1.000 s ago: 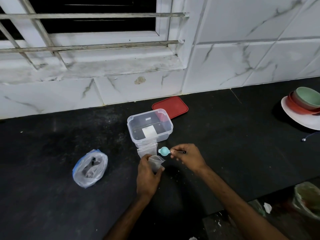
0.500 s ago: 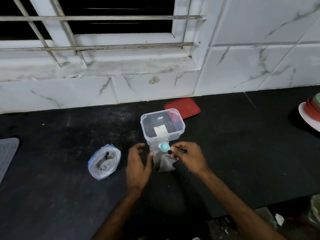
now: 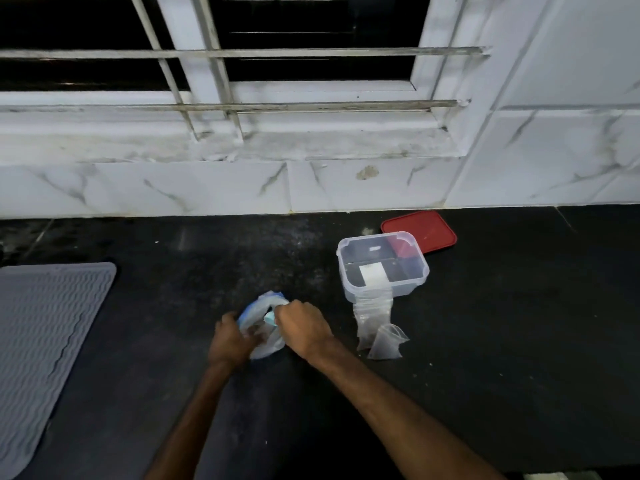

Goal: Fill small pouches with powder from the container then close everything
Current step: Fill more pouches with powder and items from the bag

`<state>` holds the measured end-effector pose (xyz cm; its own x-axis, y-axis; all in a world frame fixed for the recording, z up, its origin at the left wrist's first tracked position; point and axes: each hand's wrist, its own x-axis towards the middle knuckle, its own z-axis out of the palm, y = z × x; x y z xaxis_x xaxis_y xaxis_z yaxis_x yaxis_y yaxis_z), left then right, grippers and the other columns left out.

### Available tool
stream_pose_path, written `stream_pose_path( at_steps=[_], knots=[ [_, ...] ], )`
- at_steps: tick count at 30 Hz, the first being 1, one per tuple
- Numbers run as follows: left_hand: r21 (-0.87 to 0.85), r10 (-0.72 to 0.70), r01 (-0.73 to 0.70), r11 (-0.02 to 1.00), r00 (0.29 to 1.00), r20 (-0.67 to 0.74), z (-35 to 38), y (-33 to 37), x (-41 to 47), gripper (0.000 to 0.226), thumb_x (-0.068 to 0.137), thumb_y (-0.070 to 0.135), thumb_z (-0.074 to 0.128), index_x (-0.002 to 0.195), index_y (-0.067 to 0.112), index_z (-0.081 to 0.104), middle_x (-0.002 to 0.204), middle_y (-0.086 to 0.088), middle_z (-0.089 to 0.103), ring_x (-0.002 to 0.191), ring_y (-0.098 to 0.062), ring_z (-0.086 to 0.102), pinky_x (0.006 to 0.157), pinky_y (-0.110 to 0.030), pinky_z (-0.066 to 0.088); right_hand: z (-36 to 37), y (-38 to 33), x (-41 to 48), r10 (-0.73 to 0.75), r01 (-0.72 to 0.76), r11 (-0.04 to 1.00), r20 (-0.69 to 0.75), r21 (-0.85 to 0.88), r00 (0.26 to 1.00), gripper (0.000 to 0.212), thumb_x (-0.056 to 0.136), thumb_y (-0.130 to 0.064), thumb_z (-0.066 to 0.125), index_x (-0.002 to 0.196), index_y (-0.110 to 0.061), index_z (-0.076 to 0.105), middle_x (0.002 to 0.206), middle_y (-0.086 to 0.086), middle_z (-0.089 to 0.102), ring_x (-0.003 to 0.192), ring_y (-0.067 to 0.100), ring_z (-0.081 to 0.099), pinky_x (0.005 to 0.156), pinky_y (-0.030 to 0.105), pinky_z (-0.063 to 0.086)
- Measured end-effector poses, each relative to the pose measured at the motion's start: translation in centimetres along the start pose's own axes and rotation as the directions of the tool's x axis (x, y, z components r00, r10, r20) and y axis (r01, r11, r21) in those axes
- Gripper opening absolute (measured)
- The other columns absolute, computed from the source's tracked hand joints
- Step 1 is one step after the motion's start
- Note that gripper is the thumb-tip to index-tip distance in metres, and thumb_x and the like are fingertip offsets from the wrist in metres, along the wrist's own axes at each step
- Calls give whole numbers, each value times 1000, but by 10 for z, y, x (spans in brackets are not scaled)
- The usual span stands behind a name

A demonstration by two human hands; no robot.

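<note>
A crumpled clear plastic bag with a blue rim point(image 3: 266, 341) lies on the black counter point(image 3: 502, 341). My left hand point(image 3: 232, 344) grips its left side. My right hand point(image 3: 303, 327) holds a small teal spoon point(image 3: 270, 318) whose bowl dips into the bag's mouth. To the right stands an open clear plastic container point(image 3: 382, 266) with a white label. Small clear pouches point(image 3: 377, 327) lie in front of it, one standing open at the near end. A red lid point(image 3: 420, 230) lies behind the container.
A grey ribbed mat point(image 3: 45, 327) covers the counter at the left. A white marble-tiled wall point(image 3: 207, 188) and a barred window point(image 3: 242, 64) rise behind the counter.
Both hands left the small pouch by the container and moved left to the blue-rimmed bag. The spoon went with my right hand. The view swung left.
</note>
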<state>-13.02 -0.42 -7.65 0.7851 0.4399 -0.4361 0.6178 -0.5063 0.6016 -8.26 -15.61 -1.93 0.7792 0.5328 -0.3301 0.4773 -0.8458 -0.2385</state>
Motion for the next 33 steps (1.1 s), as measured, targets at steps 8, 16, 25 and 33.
stream_pose_path(
  at_steps=[8,16,25,33],
  knots=[
    [82,-7,2,997,998,57,1,10,-4,42,80,26,73,116,8,60,113,-9,67,104,-26,65,86,-30,50,-2,10,16,-55,66,979,63,-191,996,23,99,-14,48,115,-6,62,115,13,64,103,29,64,85,38,51],
    [-300,-122,121,946,992,15,-9,29,9,31,81,22,57,101,-1,61,102,-15,65,90,-29,61,69,-34,48,-16,5,26,16,-14,999,43,-45,999,26,91,-24,59,112,-10,65,107,9,68,99,28,66,81,36,51],
    [-69,-3,6,998,999,34,-1,22,0,23,89,17,62,109,8,56,101,-5,58,90,-17,53,74,-28,39,-10,3,17,-59,59,998,16,17,998,25,97,-27,52,105,-10,69,95,8,67,86,22,65,77,33,52],
    [90,-16,7,996,994,104,-8,15,1,22,85,17,64,107,14,64,99,-2,63,87,-14,57,72,-26,42,5,8,17,-75,84,962,44,-258,996,22,97,-15,53,116,-9,62,109,10,66,96,26,66,81,38,52]
  ],
)
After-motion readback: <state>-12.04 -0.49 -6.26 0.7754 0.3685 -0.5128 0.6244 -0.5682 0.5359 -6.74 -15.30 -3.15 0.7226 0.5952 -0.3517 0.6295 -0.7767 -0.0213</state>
